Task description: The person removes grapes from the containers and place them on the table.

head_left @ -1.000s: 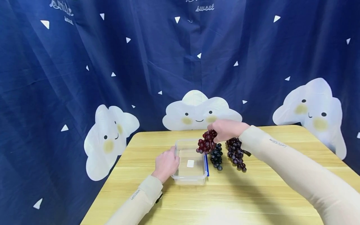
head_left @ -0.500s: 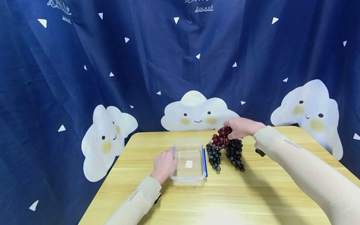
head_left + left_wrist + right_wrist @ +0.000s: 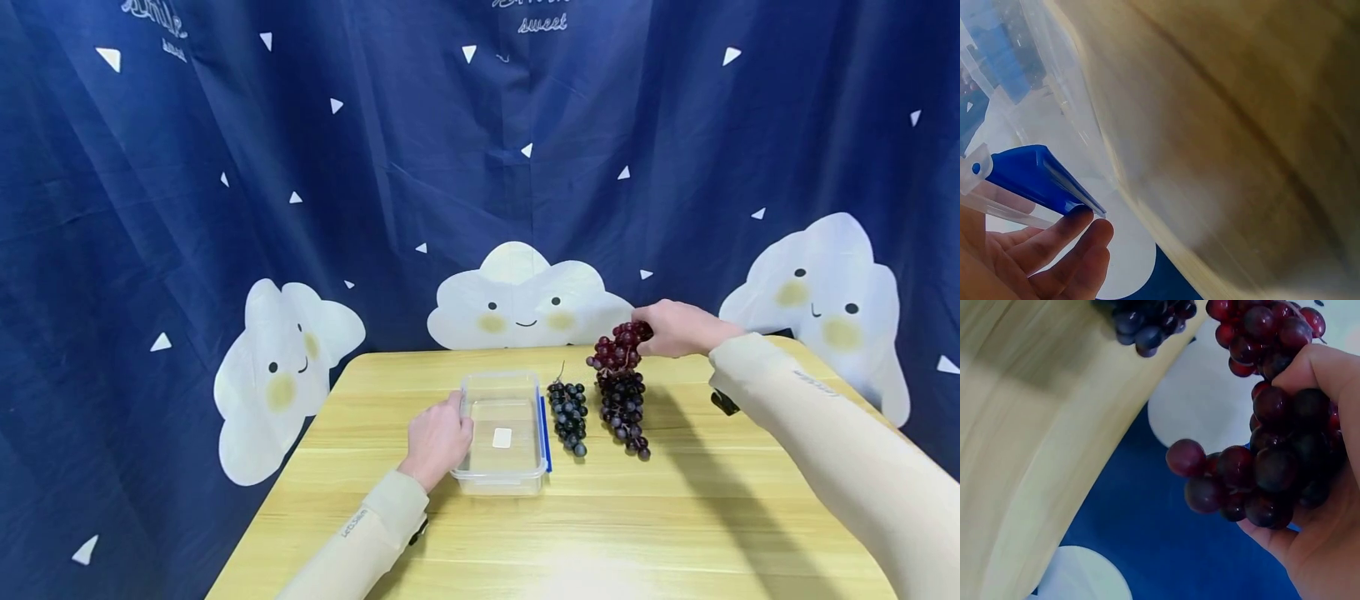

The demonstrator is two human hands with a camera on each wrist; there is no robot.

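My right hand (image 3: pixel 678 327) grips a bunch of red grapes (image 3: pixel 617 353) near the table's back edge. In the right wrist view the thumb and fingers wrap round the red grapes (image 3: pixel 1272 456). Below them in the head view lies a bunch of dark purple grapes (image 3: pixel 624 408), partly overlapped by the red bunch. My left hand (image 3: pixel 438 435) holds the left side of a clear plastic food container (image 3: pixel 502 483). In the left wrist view its fingers (image 3: pixel 1063 240) touch a blue clip (image 3: pixel 1035 178) on the container's side. A white label shows inside the container.
A bunch of blackish grapes (image 3: pixel 568 417) with a thin stem lies just right of the container, beside its other blue clip (image 3: pixel 545 433). The light wooden table (image 3: pixel 600 525) ends at a dark blue curtain (image 3: pixel 405 150) with white cloud prints behind it.
My right hand has carried the red grapes rightward, away from over the container and past the blackish bunch to above the dark purple one. The left hand stays on the container.
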